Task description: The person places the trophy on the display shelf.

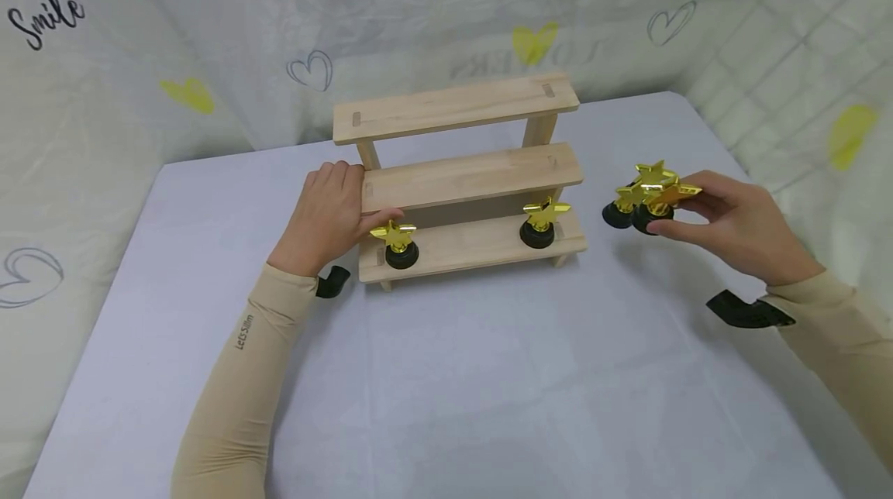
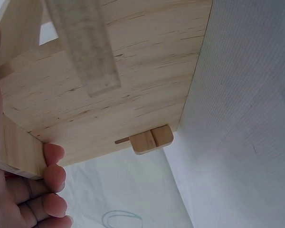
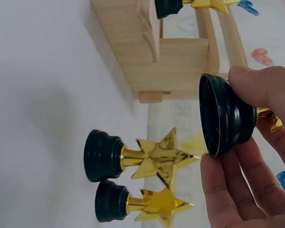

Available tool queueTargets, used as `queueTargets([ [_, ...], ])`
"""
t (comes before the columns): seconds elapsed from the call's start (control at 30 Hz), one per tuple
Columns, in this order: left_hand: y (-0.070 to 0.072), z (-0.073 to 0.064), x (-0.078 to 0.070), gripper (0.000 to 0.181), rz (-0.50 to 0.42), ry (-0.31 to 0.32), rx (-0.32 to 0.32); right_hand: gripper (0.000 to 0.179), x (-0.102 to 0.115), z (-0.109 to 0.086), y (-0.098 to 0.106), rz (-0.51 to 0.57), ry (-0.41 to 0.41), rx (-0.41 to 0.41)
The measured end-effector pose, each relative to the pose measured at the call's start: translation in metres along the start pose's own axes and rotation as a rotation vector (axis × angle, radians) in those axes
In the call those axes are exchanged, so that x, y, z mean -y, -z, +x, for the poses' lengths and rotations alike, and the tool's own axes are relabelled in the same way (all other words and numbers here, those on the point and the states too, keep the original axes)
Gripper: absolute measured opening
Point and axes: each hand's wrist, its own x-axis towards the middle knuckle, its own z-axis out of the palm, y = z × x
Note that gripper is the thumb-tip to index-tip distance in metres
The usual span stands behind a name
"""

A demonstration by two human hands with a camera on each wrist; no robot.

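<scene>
Nearer the body than the left hand (image 1: 326, 211) and right hand (image 1: 739, 224), the table (image 1: 502, 383) offers free passage. Between the hands, a shelf (image 1: 470, 179) and two standing trophies (image 3: 133, 157) block the straight way.

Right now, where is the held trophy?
On the right wrist view's right side, the trophy is in the right hand, off the table, near two standing trophies.

Backdrop (image 1: 237, 34): "Smile" far left; second "Smile" far middle, partly cut off; faint mirrored text below it, looks like "LOVERS". Left sleeve (image 1: 237, 387): "LetsSlim", small.
</scene>
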Motion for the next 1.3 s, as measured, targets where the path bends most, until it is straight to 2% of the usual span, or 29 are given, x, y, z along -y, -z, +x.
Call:
queueTargets([
  [0.5,-0.002,0.000,0.000,0.098,-0.002,-0.005,-0.011,0.045,0.022,0.013,-0.006,-0.044,0.080,0.013],
  [0.87,-0.001,-0.001,0.001,0.096,0.006,0.006,-0.001,0.043,0.039,0.019,-0.015,0.023,0.084,0.054],
  [1.0,-0.001,-0.002,0.001,0.099,0.007,0.009,-0.004,0.042,0.043,0.021,-0.020,0.027,0.127,0.078],
  [1.13,0.000,-0.002,0.001,0.099,0.007,0.015,0.000,0.044,0.048,0.025,-0.024,-0.007,0.179,0.083],
  [1.3,0.002,0.000,0.000,0.098,0.002,0.019,0.016,0.044,0.054,0.029,-0.027,-0.047,0.178,0.074],
])
